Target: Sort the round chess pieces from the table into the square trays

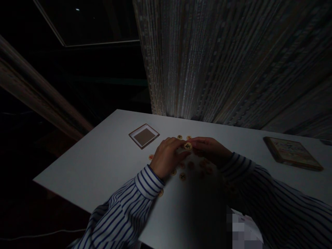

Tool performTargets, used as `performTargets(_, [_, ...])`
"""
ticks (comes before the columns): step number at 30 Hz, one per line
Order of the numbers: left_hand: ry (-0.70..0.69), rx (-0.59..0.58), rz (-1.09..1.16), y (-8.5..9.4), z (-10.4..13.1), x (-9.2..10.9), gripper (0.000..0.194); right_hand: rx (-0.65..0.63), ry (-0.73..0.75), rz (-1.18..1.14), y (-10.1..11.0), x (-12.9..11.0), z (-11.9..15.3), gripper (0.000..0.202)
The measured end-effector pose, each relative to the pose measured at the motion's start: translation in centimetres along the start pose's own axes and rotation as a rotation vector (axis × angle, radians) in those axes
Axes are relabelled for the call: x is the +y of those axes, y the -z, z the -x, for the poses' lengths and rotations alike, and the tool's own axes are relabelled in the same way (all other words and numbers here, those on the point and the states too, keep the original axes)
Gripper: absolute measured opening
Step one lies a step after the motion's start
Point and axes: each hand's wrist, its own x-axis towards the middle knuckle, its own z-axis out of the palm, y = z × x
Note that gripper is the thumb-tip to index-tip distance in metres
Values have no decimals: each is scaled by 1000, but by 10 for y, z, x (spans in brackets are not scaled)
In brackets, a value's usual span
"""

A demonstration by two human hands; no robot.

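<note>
A round Chinese chess piece (188, 146) with a dark character is held up between the fingertips of both hands. My left hand (167, 155) has its index finger and thumb closed at the piece's left side. From the right, my right hand (211, 149) grips the same piece, its index finger along the top edge. Beneath and around the hands lie several more pieces, including a dark-marked piece (182, 176), a red-marked piece (151, 157) and a piece beyond the fingers (180, 137). Those under my right hand are dim in shadow.
On the white table (103, 155), an open shallow box part (144, 135) lies at the back left. A flat box with a printed top (293, 152) rests at the right. A string curtain (181, 62) hangs behind the table's far edge. The room is dark.
</note>
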Motion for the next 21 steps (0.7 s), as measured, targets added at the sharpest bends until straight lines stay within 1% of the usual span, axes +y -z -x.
performTargets(3, [-6, 16, 18, 3, -1, 6, 20, 4, 4, 43, -4, -7, 7, 34])
performTargets(6, [15, -24, 15, 11, 4, 8, 20, 80, 30, 131, 2, -16, 15, 35])
performTargets(9, [35, -104, -25, 16, 22, 8, 22, 228, 79, 209, 18, -22, 25, 36])
performTargets(11, [65, -153, -59, 16, 39, 7, 23, 323, 87, 271, 31, -23, 32, 37])
performTargets(12, [67, -200, -73, 15, 49, 8, 22, 349, 92, 321, 37, -23, 35, 38])
performTargets(15, [75, -277, -127, 10, 74, 11, 21, 358, 109, 449, 47, -17, 44, 39])
performTargets(18, [110, -308, -185, 2, 93, 16, 21, 317, 131, 529, 49, -8, 51, 39])
performTargets(21, [111, -311, -257, -7, 104, 22, 16, 256, 131, 630, 49, 4, 58, 37])
